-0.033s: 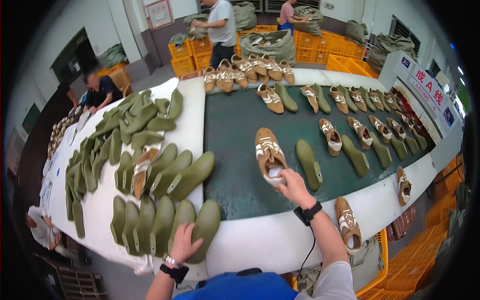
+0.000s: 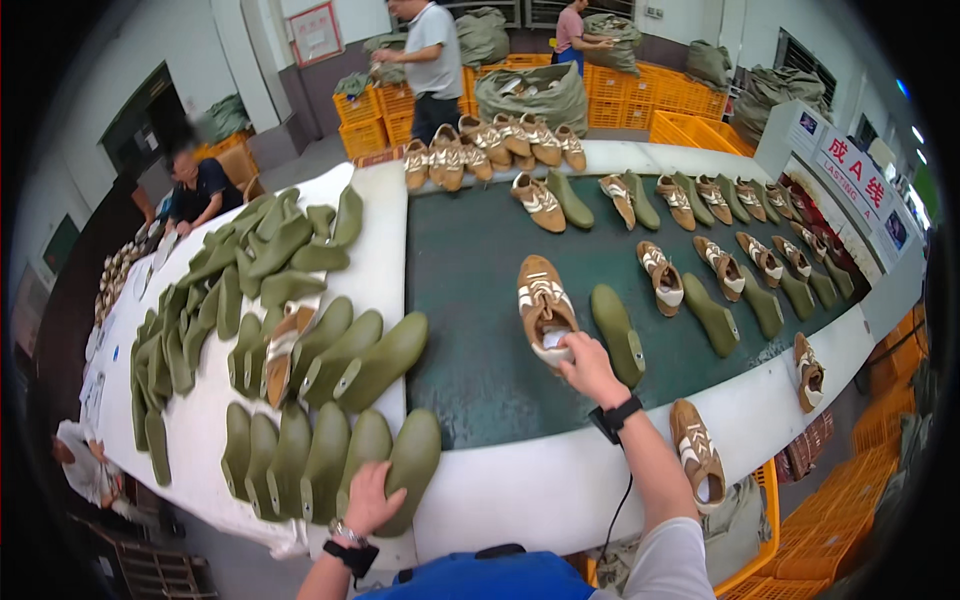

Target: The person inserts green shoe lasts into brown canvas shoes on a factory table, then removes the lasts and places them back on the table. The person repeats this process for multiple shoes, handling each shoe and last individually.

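Observation:
My right hand (image 2: 590, 365) pinches the heel collar of a brown suede sneaker with white stripes (image 2: 546, 300), its toe pointing away from me over the dark green belt. A green shoe last (image 2: 617, 330) lies just right of that sneaker. At the lower left my left hand (image 2: 370, 498) rests over the back ends of two green lasts, its thumb spread apart from the fingers. The rightmost of these lasts (image 2: 418, 445) lies beside the thumb, and its neighbour (image 2: 370, 435) is partly under the fingers. Contact on the undersides is hidden.
Many loose lasts (image 2: 190, 310) are heaped on the white table at left. Sneakers and lasts stand in rows on the belt (image 2: 470, 390); more sneakers (image 2: 495, 140) are piled along its far edge. One sneaker (image 2: 697, 455) lies on the white near edge. Co-workers and orange crates (image 2: 365, 120) are beyond.
The sneaker in my right hand has shifted slightly to the right. My left hand sits a little lower in the picture, and the view has moved slightly. A standing co-worker at the back has moved left.

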### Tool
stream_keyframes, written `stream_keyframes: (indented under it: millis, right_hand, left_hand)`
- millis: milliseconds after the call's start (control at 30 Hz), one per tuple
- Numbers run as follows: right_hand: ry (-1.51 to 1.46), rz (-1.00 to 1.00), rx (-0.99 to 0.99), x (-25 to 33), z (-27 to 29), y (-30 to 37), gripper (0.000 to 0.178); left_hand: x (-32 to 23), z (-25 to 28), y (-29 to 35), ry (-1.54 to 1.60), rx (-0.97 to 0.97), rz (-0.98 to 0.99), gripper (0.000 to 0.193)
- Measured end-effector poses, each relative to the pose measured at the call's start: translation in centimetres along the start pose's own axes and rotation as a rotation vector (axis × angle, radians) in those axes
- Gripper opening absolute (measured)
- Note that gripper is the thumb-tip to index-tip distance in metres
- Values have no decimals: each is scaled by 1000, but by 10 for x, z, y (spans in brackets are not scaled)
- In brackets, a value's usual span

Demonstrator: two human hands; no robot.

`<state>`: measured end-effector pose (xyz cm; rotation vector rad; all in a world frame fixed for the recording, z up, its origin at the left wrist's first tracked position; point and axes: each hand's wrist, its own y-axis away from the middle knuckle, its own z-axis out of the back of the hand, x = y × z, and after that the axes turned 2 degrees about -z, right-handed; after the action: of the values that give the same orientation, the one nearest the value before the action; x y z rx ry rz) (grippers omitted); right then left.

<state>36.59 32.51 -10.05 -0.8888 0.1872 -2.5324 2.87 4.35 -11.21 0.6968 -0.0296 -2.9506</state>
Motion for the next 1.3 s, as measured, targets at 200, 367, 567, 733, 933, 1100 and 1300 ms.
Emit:
stream_keyframes:
  millis: [200, 367, 567, 733, 933, 1100, 1300]
  right_hand:
    - [209, -305, -43, -113, -57, -93, 38]
    - [162, -439, 23, -136, -62, -88, 53]
    - [-763, -254, 48, -12, 52, -67, 46]
    - [-1269, 580, 582, 165, 162, 31, 44]
    - [-1665, 1551, 487, 305, 166, 94, 37]
    - [-1749, 1502, 559, 333, 150, 123, 36]
    - [-1809, 1470, 643, 352, 138, 143, 35]
  left_hand:
    - [6, -23, 8, 185, -276, -13, 39]
    - [-11, -10, 8, 207, -212, 45, 41]
    - [-4, -17, 9, 221, -281, -3, 40]
    - [6, -24, 9, 163, -298, -41, 37]
    - [-2, -36, 21, 23, -337, 7, 40]
    - [-6, -43, 30, 16, -383, 53, 42]
    - [-4, -40, 31, 18, -432, 30, 40]
